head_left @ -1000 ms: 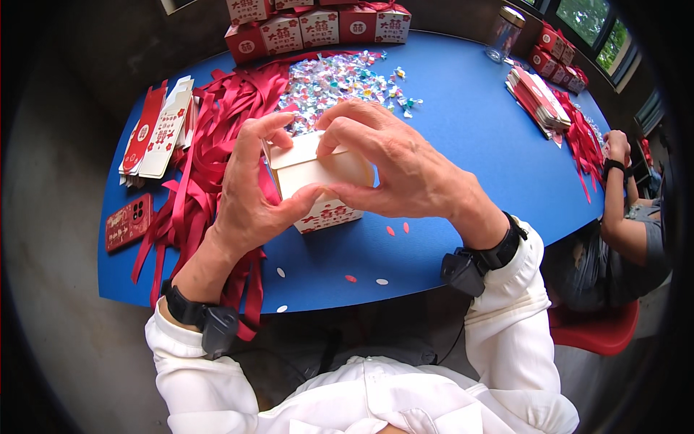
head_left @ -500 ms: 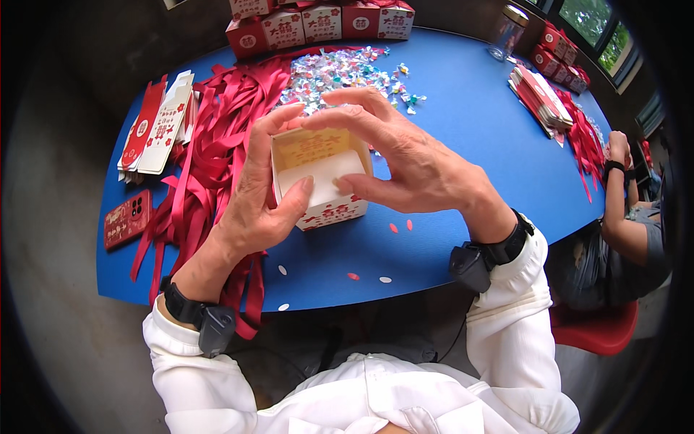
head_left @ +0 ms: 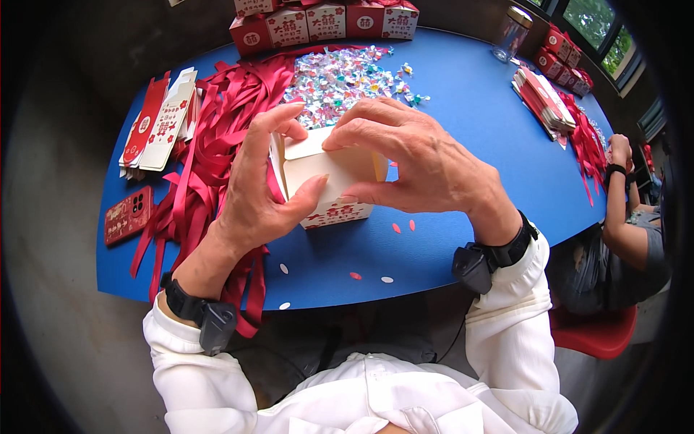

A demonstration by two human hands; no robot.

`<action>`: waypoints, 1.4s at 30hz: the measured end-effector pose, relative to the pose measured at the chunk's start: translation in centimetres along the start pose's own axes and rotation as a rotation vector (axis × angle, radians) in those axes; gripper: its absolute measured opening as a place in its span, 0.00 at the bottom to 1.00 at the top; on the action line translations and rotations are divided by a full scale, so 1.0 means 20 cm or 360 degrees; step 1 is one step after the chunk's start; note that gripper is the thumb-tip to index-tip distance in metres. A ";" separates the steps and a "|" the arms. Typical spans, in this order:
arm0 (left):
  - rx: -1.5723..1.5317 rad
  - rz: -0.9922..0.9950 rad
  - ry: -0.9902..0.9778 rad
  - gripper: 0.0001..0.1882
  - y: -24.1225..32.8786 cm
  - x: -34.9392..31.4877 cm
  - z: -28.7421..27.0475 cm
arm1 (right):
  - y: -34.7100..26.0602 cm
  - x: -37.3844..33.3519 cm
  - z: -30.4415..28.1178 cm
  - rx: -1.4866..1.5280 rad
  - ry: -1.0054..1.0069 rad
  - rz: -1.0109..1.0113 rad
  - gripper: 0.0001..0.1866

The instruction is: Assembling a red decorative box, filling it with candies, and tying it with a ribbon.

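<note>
— How was the small white cardboard box with red print (head_left: 329,177) gripped?

— It was clasped from both sides. The left hand (head_left: 256,192) was wrapped round its nine o'clock side, the thumb pressed flat against the near white panel and the fingers curled over the top edge. The right hand (head_left: 419,170) was laid over its three o'clock side, fingertips pressed down on the top flaps, thumb set against the lower front. Both hands were closed on the box; neither was spread free.

— And where was the box placed?

— It was held just above or on the blue round table (head_left: 463,130), near the front edge at the middle; whether its base was touching the tabletop could not be told.

— What was seen around it?

— A heap of red ribbons (head_left: 217,123) was spread at nine to ten o'clock of the box, partly under the left wrist. A pile of small shiny wrapped sweets (head_left: 343,76) was lying at twelve o'clock, just behind the hands. A row of finished red and white boxes (head_left: 325,18) was lined up beyond that at the far edge. Flat unfolded box blanks (head_left: 163,119) were stacked at ten o'clock, and a red phone (head_left: 126,215) was lying at nine o'clock. Small paper petals (head_left: 354,275) were scattered at six o'clock. Another person's arm (head_left: 622,210) was seen at three o'clock, well apart.
</note>
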State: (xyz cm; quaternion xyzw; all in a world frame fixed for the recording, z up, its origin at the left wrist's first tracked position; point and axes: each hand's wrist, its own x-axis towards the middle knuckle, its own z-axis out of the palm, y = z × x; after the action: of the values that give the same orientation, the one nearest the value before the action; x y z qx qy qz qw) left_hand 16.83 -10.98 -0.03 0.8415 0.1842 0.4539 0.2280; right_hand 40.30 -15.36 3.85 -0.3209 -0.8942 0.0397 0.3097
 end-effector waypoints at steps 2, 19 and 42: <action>0.0028 -0.0017 -0.0027 0.39 0.01 0.01 0.00 | 0.00 0.00 0.00 -0.0042 0.0028 -0.0027 0.20; 0.0066 0.0006 -0.0145 0.38 -0.02 0.00 0.02 | -0.06 -0.01 0.06 -0.0500 0.0257 -0.0054 0.11; 0.0469 0.0038 -0.0360 0.42 -0.02 -0.01 0.00 | 0.02 -0.02 0.14 0.0049 0.0233 0.0041 0.41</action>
State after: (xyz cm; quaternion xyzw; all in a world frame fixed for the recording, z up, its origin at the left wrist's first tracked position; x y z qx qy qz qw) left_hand 16.70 -10.68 -0.35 0.9135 0.2119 0.3272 0.1163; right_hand 39.10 -14.96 1.41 -0.3296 -0.8642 0.0337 0.3787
